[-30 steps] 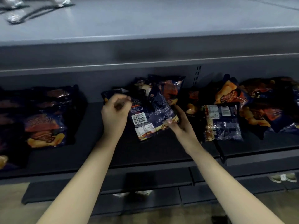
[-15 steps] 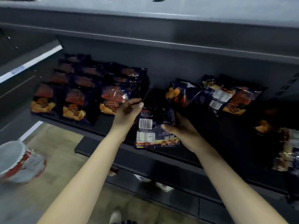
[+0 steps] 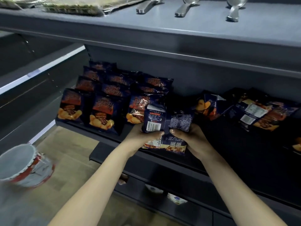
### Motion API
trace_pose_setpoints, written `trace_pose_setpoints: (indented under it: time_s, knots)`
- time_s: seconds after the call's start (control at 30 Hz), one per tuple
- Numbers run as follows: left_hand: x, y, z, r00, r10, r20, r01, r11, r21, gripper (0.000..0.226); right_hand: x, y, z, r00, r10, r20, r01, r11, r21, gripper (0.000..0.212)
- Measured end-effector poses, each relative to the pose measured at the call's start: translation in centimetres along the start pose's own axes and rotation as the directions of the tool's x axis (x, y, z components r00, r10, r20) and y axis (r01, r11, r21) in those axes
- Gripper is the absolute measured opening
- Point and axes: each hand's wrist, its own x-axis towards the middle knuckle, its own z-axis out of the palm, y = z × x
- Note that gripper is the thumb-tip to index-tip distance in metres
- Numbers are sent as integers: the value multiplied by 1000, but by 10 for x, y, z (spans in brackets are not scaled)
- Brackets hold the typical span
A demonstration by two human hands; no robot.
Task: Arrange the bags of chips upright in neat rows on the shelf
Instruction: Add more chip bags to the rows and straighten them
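Showing dark navy with orange-red lettering and golden chips on the upright bags (image 3: 101, 111). Displaying white barcode and small print on the held bag (image 3: 166, 123). Sitting on a matte grey shelf (image 3: 179, 159), beside a white-and-red bucket (image 3: 24, 165).

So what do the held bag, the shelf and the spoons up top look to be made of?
Held bag: glossy printed plastic film, likely foil-lined; it crinkles and catches glints. Shelf: probably painted metal, matte dark grey with a thin folded edge. Spoons: shiny silver, looks like polished metal, though blur leaves plated plastic open.
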Motion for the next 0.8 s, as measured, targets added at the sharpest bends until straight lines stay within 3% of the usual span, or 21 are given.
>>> trace_pose_setpoints:
  time_s: [0.13, 0.33, 0.43, 0.5, 0.57, 0.63, 0.67, 0.73, 0.8]
  knots:
    - [7, -3, -17, 999, 38, 30, -38, 999, -14, 27, 7, 1, 13, 998, -18, -58, 16, 1000, -22, 32]
    - [16, -10, -25, 994, 100, 50, -98, 994, -51, 33, 14, -2, 22, 992, -43, -117, 33, 996, -87, 38]
    - [21, -13, -33, 978, 194, -76, -175, 962, 209, 64, 20, -8, 25, 964, -79, -255, 56, 994, -96, 31]
    - [19, -10, -42, 903, 406, -137, -282, 804, 524, 79, 26, -15, 25, 921, -76, -382, 51, 996, -77, 23]
    - [17, -8, -48, 770, 633, 81, -454, 455, 766, 79, 30, -19, 25, 890, -56, -453, 8, 994, -106, 22]
    - [18, -11, -46, 688, 649, 325, -548, 170, 819, 78, 33, -19, 28, 882, -41, -469, -32, 988, -148, 31]
    - [19, -15, -43, 665, 634, 395, -573, 93, 815, 77, 33, -17, 31, 882, -44, -469, -40, 985, -169, 37]
    - [20, -23, -38, 654, 628, 422, -579, 55, 814, 79, 31, -13, 40, 894, -51, -444, -29, 985, -170, 42]
    - [20, -26, -38, 644, 683, 343, -565, 124, 815, 82, 28, -15, 48, 919, -30, -393, 0, 997, -78, 42]
